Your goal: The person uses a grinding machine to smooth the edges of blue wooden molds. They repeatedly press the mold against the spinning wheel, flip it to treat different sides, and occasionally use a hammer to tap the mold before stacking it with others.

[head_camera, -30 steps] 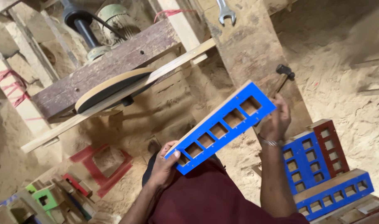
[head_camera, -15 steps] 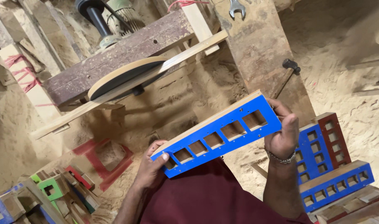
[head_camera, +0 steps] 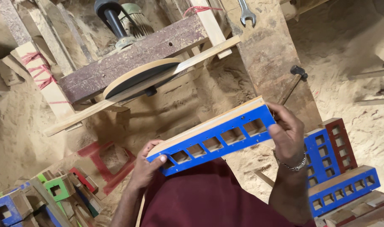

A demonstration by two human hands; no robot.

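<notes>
Both hands hold a long blue wooden frame (head_camera: 213, 136) with square holes, up in the air over the person's lap. The left hand (head_camera: 148, 166) grips its low end, thumb on top. The right hand (head_camera: 286, 132) is closed around its high end. Past them are more blue and red frames (head_camera: 333, 168), a hammer (head_camera: 295, 80), and a round sanding disc (head_camera: 139, 77).

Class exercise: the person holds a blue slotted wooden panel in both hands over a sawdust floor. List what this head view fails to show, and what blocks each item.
1. Far face of the blue panel: turned away from the camera.
2. Left hand fingers and right hand palm: behind the panel.
3. Hammer handle's lower end: behind the right hand.
4. Blue and red panel stack: cut by the frame's bottom edge and the right forearm.
</notes>
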